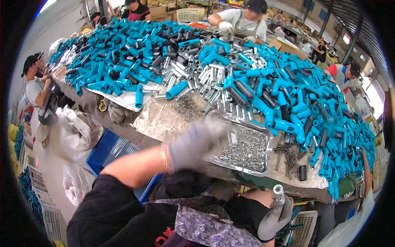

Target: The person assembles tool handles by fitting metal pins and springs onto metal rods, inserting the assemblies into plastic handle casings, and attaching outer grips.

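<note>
Right hand (275, 219): clamped on a metal tube (279, 194), upright, right of the floral cloth (205, 224).
Left hand (191, 147): blurred near the metal tray (269, 152); finger closure, I cannot tell.
Sound handling: probably tube steady, upper end uncovered.

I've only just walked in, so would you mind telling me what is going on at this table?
The wearer's gloved right hand has a silvery metal tube in its grip. The gloved left hand is blurred by the left part of a metal tray holding small metal pieces; whether it holds anything is unclear. Blue plastic parts lie heaped beyond, and a co-worker wearing gloves stands across the table.
</note>
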{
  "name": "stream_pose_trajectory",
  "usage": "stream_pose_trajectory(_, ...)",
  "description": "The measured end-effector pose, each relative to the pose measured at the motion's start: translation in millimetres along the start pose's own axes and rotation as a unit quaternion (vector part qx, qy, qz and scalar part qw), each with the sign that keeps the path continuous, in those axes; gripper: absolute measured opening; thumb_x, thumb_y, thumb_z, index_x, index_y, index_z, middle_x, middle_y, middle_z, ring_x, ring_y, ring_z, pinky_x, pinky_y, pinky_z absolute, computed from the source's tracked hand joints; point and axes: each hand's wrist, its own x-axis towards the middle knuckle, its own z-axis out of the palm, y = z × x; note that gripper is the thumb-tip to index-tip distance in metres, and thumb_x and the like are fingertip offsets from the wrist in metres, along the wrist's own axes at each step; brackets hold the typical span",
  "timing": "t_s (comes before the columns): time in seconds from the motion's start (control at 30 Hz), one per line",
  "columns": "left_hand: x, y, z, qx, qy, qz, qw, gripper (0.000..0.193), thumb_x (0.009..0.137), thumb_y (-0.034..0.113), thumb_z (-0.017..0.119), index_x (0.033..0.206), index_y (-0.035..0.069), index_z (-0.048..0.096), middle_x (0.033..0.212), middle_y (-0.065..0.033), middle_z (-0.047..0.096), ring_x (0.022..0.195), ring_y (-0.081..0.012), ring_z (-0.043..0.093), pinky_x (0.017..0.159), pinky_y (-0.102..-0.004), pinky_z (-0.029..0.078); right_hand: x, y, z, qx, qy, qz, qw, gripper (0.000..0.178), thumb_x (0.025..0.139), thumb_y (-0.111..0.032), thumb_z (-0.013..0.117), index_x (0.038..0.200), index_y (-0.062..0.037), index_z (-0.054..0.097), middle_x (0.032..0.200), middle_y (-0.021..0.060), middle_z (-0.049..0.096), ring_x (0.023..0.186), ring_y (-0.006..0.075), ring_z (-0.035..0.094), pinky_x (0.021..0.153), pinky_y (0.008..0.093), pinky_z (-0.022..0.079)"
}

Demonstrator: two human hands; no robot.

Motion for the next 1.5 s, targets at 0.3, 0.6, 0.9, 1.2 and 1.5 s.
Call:
stream_pose_trajectory(0.3,-134,48,64,-0.195,-0.197,-0.130,0.952,0.041,0.090,0.016,0.066,0.126,0.004,0.054,0.103,-0.0180,0.058,0.095,-0.0369,0.061,0.081,-0.0438,0.050,18,-3,31,-0.260,-0.391,-0.282,0.837,0.030,0.073,-0.007,0.067,0.102,-0.0061,0.069,0.088,0.0084,0.059,0.087,0.0306,0.057,0.082,0.0431,0.043)
stream_pose_trajectory(0.6,-156,27,57,-0.360,-0.174,-0.153,0.904,0.034,0.097,0.023,0.062,0.121,0.000,0.053,0.105,-0.0180,0.060,0.102,-0.0347,0.060,0.087,-0.0417,0.049,13,-19,44,-0.305,-0.392,-0.316,0.808,0.030,0.070,-0.009,0.070,0.100,-0.0076,0.071,0.083,0.0100,0.056,0.086,0.0299,0.055,0.080,0.0426,0.042)
stream_pose_trajectory(0.9,-152,21,67,-0.446,-0.202,-0.129,0.862,0.037,0.099,0.017,0.059,0.129,-0.001,0.049,0.111,-0.0154,0.057,0.105,-0.0267,0.058,0.090,-0.0383,0.047,5,-8,29,-0.239,-0.403,-0.198,0.861,0.024,0.073,-0.009,0.064,0.096,-0.0041,0.072,0.079,0.0129,0.054,0.081,0.0320,0.055,0.077,0.0425,0.043)
stream_pose_trajectory(1.2,-149,27,78,-0.336,-0.220,-0.107,0.910,0.028,0.095,0.022,0.060,0.116,0.003,0.055,0.097,-0.0207,0.060,0.093,-0.0410,0.060,0.079,-0.0467,0.048,12,-8,39,-0.344,-0.473,-0.288,0.759,0.028,0.075,-0.015,0.071,0.102,-0.0072,0.072,0.071,0.0091,0.051,0.076,0.0273,0.056,0.078,0.0427,0.043)
stream_pose_trajectory(1.5,-142,30,91,-0.381,-0.168,-0.080,0.905,0.036,0.089,0.028,0.069,0.116,0.006,0.059,0.099,-0.0156,0.060,0.093,-0.0359,0.060,0.078,-0.0445,0.048,-3,0,54,-0.070,-0.460,0.027,0.885,0.015,0.086,-0.006,0.064,0.100,-0.0028,0.065,0.087,0.0172,0.066,0.082,0.0404,0.063,0.076,0.0449,0.051)
